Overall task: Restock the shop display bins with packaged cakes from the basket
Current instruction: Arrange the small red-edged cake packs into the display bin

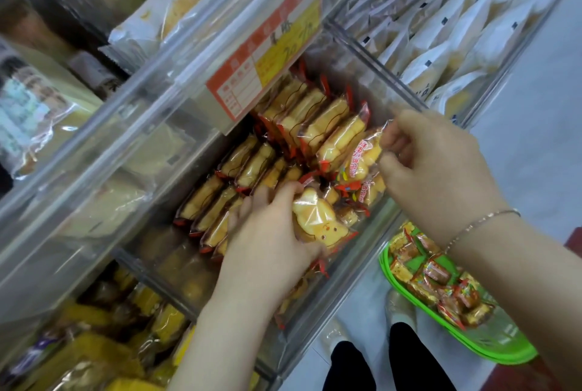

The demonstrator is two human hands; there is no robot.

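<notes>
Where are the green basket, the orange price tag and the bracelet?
green basket [385, 261]: head view, on its bare green rim at the near left edge.
orange price tag [239, 88]: head view, on its orange lower part.
bracelet [482, 220]: head view, on the chain across the right wrist.

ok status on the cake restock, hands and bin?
Left hand grips a bear-face cake pack in the clear bin. Right hand pinches another pack. Green basket still stocked. Nothing blocking.

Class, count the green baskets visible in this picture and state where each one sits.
1. The green basket sits on the floor at lower right, beside the clear display bin, under the right hand's wrist, holding packaged cakes. Others may lie outside the picture.
</notes>
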